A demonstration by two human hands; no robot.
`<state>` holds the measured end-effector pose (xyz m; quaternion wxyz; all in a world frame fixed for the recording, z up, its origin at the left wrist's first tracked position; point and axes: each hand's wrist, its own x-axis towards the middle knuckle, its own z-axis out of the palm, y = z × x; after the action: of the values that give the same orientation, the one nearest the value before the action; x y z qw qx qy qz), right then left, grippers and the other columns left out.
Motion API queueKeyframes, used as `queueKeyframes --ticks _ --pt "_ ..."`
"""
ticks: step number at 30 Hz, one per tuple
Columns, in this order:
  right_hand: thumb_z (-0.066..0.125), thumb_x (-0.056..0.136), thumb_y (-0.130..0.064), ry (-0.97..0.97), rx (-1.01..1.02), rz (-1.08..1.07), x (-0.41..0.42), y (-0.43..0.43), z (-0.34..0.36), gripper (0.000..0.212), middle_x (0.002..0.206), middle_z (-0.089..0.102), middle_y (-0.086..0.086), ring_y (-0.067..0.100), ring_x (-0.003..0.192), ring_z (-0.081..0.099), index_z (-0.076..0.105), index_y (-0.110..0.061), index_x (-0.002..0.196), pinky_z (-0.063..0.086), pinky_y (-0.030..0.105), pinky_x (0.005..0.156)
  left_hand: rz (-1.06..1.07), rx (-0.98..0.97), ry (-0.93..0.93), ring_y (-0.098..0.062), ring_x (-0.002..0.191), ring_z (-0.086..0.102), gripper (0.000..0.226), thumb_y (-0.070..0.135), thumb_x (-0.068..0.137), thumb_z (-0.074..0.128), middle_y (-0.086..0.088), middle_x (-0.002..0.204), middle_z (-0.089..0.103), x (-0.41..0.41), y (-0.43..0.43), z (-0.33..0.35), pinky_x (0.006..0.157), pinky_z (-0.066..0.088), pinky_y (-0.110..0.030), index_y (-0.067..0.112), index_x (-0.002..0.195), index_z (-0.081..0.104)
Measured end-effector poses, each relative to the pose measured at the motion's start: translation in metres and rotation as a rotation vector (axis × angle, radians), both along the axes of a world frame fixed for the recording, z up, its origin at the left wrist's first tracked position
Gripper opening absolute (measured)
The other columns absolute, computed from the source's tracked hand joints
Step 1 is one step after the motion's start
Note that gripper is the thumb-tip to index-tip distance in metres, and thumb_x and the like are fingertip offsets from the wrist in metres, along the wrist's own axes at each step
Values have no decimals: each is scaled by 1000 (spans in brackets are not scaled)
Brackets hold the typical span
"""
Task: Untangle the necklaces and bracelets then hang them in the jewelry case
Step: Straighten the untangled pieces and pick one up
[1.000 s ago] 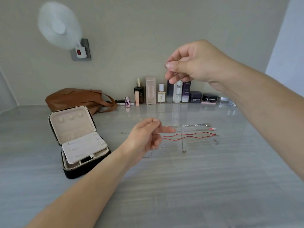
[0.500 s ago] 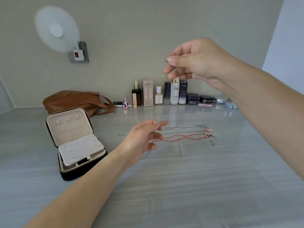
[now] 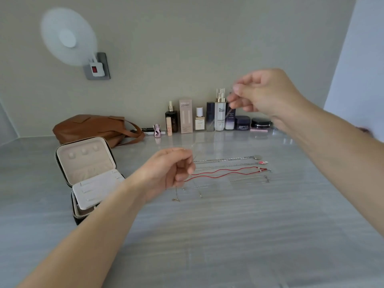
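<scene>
Fan blades (image 3: pixel 68 36) show as a blur on the wall at far left, above a white plug (image 3: pixel 97 68) in a grey socket; below them a brown leather bag (image 3: pixel 93 127) lies on the grey table (image 3: pixel 207 235) against the wall; just in front of the bag stands the jewelry case (image 3: pixel 87 163), unzipped, its cream lid tilted back with three snaps along the top and a cream panel propped up over the dark base; the left hand (image 3: pixel 170 171) hovers to the right of the case, above the near ends of the jewellery, its fingers curled in toward the palm, though blur hides whether they pinch anything, so I cannot tell; behind it, along the wall, runs a row of cosmetic bottles and jars (image 3: pixel 218 119); on the table to the right of the left hand the silver chains (image 3: pixel 226 160) lie stretched out side by side, apart from one another, one ending in a round disc and another in a pink tag; just nearer the camera a red cord (image 3: pixel 226 170) lies doubled beside them, its left end passing under the left hand; the right hand (image 3: pixel 261 94) is raised high in front of the bottles, thumb and forefinger pressed together on a fine chain (image 3: pixel 229 110) that hangs down and leftward as a faint line.
</scene>
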<state>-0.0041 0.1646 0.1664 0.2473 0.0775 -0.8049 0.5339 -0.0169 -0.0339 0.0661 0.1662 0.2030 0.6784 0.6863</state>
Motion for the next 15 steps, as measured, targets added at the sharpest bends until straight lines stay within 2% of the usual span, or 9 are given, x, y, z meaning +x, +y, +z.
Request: queueKeyframes --ticks 3,6,11,13,15 --pt "57 86 -12 -66 -25 -85 1 22 -27 19 70 62 -4 -4 47 58 56 -22 70 45 10 49 -7 -86 -12 -9 40 33 30 22 93 43 2 51 50 -5 -6 0 40 26 -20 15 64 49" --pt "61 84 -14 -123 -24 -151 5 43 -56 19 70 59 -4 1 55 56 57 -24 69 44 14 50 -28 -197 -12 -8 40 36 30 24 92 46 1 52 54 -9 -11 -2 38 32 -18 14 65 54" --pt "61 83 -11 -271 -70 -194 13 66 -104 3 72 60 0 10 62 52 63 -13 84 39 20 55 -50 -425 -37 -6 38 39 24 24 90 50 2 51 57 -13 -20 -2 40 36 -17 13 69 58" --pt "63 82 -10 -314 -64 -197 14 71 -117 5 71 60 5 12 61 51 64 -11 87 37 18 54 -60 -502 -62 -5 37 38 23 23 90 50 3 48 55 -14 -21 -3 40 37 -17 13 70 57" --pt "64 81 -8 -349 -39 -175 17 73 -125 5 70 61 4 13 60 49 65 -12 82 38 10 49 -74 -602 -72 -5 37 39 22 22 90 51 4 49 53 -15 -22 -5 42 38 -18 13 71 57"
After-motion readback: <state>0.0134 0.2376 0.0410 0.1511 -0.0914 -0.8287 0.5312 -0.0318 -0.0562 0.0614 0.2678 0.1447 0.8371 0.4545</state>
